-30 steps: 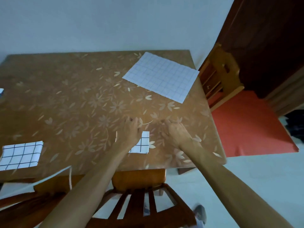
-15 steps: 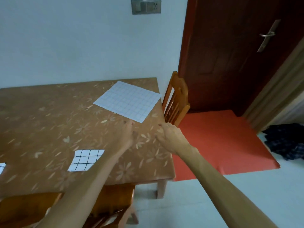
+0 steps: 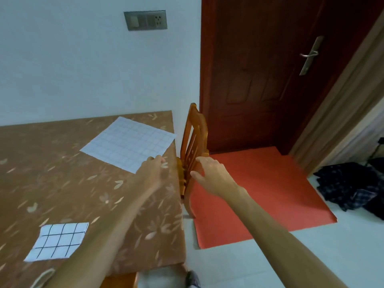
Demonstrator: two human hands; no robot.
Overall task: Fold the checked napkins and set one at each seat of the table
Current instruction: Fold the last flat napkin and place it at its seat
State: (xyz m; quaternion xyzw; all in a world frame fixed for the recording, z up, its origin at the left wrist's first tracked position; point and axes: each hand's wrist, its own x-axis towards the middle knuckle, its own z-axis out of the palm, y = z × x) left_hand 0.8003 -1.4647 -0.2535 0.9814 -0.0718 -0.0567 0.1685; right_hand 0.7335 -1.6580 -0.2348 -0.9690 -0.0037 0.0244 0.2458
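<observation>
Left hand [image 3: 152, 170] reaches, fingers loosely spread and empty, to the unfolded white checked napkin [image 3: 128, 145].

Right hand [image 3: 209, 173] hovers spread, empty, beside it. One folded black-checked napkin [image 3: 58, 242] already lies on the brown flowered worktop [image 3: 52, 173]; this one remains unfolded.

Both bare arms reach forward; left hand [image 3: 152, 171] over the table's [image 3: 52, 173] right edge, fingers loosely extended; right hand [image 3: 212, 173] beyond it, fingers spread.
</observation>
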